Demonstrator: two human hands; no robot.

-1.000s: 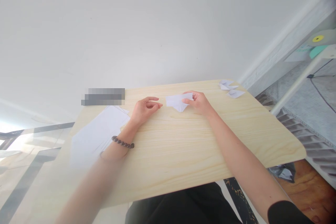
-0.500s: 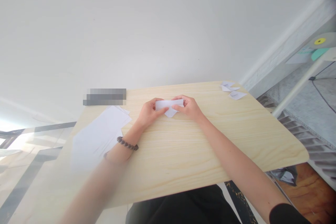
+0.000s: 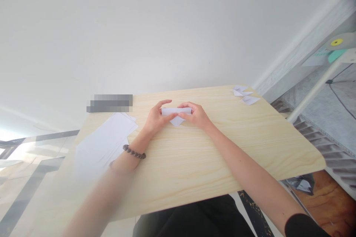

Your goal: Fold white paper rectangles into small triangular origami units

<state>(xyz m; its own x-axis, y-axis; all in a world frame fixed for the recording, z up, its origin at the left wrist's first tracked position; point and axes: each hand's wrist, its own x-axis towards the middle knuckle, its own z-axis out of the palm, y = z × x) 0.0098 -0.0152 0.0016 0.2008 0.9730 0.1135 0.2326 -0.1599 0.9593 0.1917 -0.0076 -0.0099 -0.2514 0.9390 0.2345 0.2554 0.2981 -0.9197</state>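
A small piece of white folded paper (image 3: 176, 115) is held just above the light wooden table (image 3: 194, 163), near its far middle. My left hand (image 3: 156, 118) pinches its left end, with the forefinger raised over the top edge. My right hand (image 3: 196, 114) pinches its right end with thumb and fingers. A pointed flap of the paper hangs down between the two hands. A bead bracelet (image 3: 134, 152) sits on my left wrist.
A loose stack of white sheets (image 3: 105, 142) lies on the table's left side. Several small folded paper pieces (image 3: 245, 94) lie at the far right corner. A white wall stands behind the table; a white rack leg (image 3: 314, 90) rises to the right.
My right hand carried the folded paper leftward. My left hand, bare a second ago, came over and took hold of the paper's left end.
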